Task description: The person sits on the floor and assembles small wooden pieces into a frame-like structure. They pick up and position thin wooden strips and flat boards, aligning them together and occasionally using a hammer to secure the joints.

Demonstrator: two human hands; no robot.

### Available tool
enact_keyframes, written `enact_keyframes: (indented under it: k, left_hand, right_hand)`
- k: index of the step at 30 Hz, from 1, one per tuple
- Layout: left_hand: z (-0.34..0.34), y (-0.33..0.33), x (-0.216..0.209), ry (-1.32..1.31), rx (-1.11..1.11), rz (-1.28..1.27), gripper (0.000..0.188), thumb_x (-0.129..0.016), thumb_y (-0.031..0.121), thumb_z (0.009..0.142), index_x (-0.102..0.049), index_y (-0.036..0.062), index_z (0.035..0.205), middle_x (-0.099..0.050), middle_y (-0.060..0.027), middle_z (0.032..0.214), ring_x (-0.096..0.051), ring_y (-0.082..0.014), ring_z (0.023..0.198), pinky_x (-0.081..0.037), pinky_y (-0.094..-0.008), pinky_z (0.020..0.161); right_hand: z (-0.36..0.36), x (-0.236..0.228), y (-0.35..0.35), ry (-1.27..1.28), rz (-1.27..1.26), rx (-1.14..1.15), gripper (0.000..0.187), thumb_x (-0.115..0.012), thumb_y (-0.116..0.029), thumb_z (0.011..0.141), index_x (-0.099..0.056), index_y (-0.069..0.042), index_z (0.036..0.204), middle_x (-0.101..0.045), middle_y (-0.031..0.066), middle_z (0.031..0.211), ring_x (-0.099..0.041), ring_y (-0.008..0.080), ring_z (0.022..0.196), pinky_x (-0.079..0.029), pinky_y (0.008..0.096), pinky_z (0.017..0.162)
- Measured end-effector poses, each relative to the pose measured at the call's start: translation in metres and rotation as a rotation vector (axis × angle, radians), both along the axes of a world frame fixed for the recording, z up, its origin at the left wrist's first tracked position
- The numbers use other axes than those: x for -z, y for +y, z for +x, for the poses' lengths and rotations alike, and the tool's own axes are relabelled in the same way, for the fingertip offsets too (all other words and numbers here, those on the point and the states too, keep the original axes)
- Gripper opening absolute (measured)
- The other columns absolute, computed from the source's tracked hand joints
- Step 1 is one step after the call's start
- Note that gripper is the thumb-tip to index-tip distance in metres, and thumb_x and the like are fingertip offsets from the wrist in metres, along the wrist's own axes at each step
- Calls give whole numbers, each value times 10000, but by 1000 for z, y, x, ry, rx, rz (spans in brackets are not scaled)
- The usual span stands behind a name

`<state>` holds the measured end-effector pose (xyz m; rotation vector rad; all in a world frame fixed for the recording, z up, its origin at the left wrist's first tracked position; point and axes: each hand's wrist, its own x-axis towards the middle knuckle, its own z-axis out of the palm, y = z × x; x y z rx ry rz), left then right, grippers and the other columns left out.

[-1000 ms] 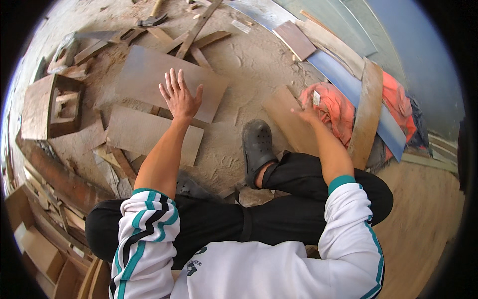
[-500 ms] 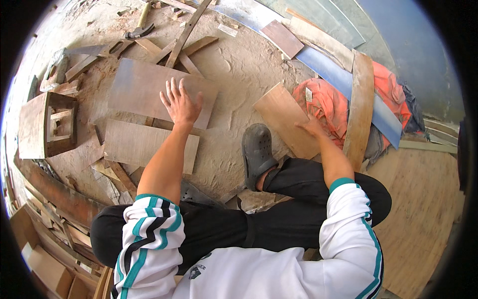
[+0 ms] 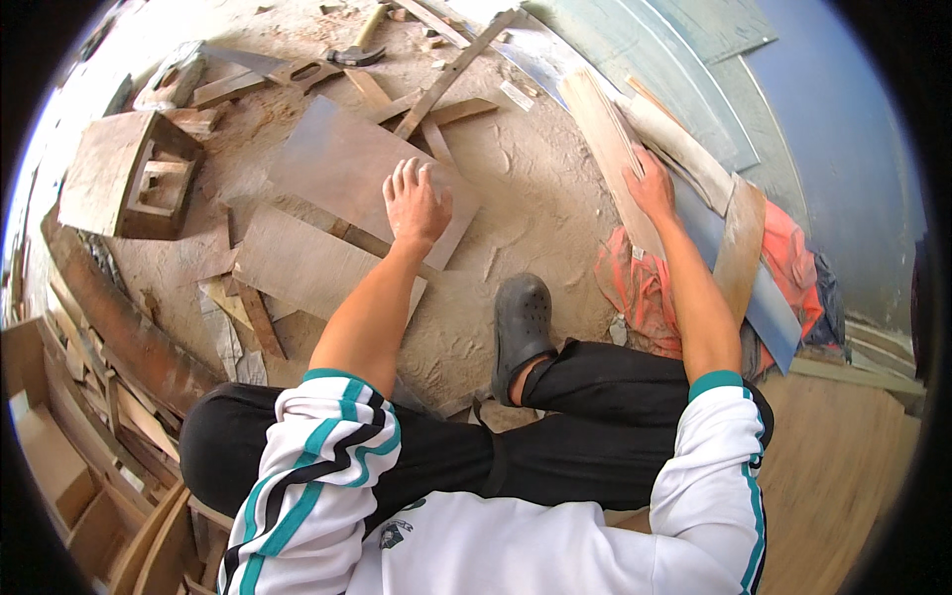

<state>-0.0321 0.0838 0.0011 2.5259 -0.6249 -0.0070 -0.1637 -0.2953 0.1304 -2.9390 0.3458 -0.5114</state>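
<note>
My right hand (image 3: 652,188) is closed on the right edge of a light wooden board (image 3: 607,149), which is tilted up on the far right side. The fingertips behind the board are hidden. My left hand (image 3: 416,203) is over the right part of a brown rectangular panel (image 3: 342,164). Its fingers are loosely bent and apart, with nothing in them; whether it touches the panel I cannot tell. Nearer to me, a paler wooden panel (image 3: 307,263) lies partly under my left forearm.
A claw hammer (image 3: 354,57), a handsaw (image 3: 297,72) and crossed wood strips (image 3: 451,79) lie at the far side. A wooden box frame (image 3: 129,178) stands left. Orange plastic sheeting (image 3: 635,302), a curved plank (image 3: 739,238) and glass sheets (image 3: 684,69) are at the right.
My right hand has taken hold of the light board, which moved away from me and tilted up. My left hand's fingers have bent more. The view has shifted, moving the scene rightward.
</note>
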Motion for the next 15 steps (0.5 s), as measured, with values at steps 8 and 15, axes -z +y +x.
enact_keyframes:
  k: [8, 15]
  left_hand:
    - [8, 42, 2, -13, -64, 135, 614, -618, 428, 881, -463, 112, 1385, -344, -165, 1497, -257, -326, 1428, -207, -476, 1161]
    - [11, 72, -20, 116, -114, 365, 828, -671, 520, 826, -303, 246, 1515, -136, -200, 1594, -124, -363, 1480, -171, -491, 1185]
  right_hand:
    - [133, 41, 112, -102, 1, -282, 437, -625, -159, 839, -612, -118, 1274, -580, 114, 1063, -620, 324, 920, -525, 412, 784]
    - [192, 96, 197, -91, -187, -381, 427, -531, -118, 891, -557, -46, 1311, -547, 90, 1023, -579, 271, 935, -510, 407, 735]
